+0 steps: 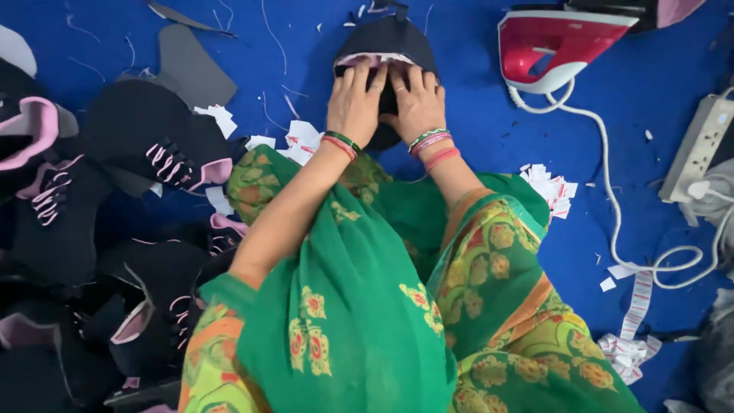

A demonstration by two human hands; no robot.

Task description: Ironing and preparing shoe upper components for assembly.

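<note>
Just left of the red iron (562,42), the black shoe upper (386,46) lay straight ahead of me, long axis pointing away, with my left hand (355,99) and right hand (417,103) equally near, both flat, fingers spread, pressing it, gripping nothing.

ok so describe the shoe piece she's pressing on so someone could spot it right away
Start at the red and white iron at the top right of the blue mat, then look left. The black shoe upper with a pink lining edge lies alone under the left hand and right hand, apart from the pile of pink-laced uppers at left.
</note>
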